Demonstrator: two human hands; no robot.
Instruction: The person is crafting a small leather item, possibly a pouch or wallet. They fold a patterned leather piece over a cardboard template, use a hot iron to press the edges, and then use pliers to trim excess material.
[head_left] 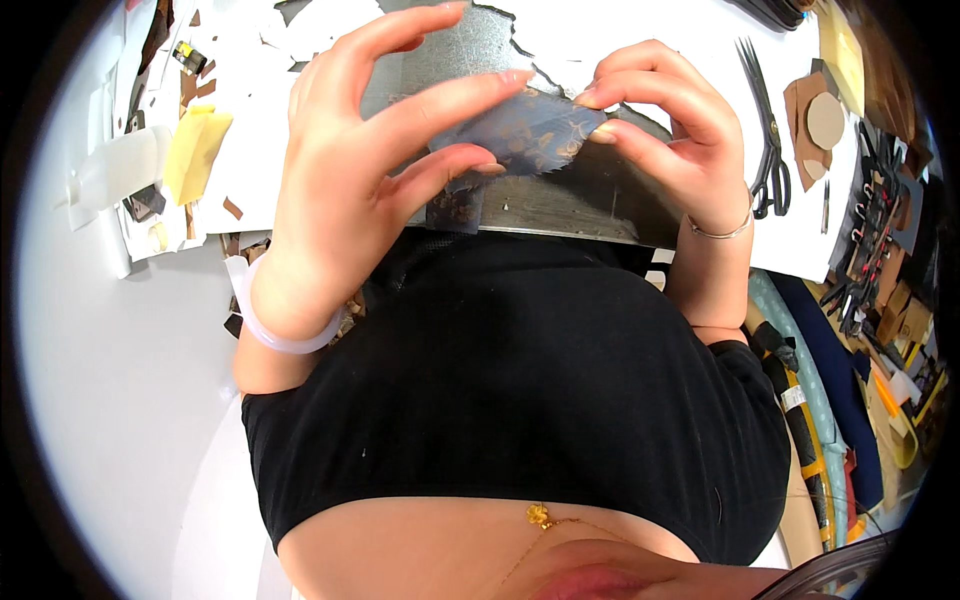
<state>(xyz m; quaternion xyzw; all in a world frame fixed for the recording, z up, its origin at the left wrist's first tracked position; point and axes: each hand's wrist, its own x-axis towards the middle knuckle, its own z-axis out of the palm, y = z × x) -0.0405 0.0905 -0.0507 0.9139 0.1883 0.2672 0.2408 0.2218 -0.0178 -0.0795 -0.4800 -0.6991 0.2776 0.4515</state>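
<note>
A thin blue-grey piece of fabric with a brownish pattern and a ragged lower edge is raised above the work surface. My right hand pinches its right end between thumb and fingers. Around its left part, my left hand has its fingers spread, with the index fingertip by the upper edge and the thumb low on the left side. Whether those fingertips touch the fabric I cannot tell. Below, a smaller patterned strip overlaps the board's near edge; whether it joins the raised piece is unclear.
Under my hands lies a grey metal-looking board on a white table. Black scissors are at the right, beside brown scraps and a round tan disc. Left are a yellow sponge-like block, a translucent bottle and scraps. Rolled materials stand lower right.
</note>
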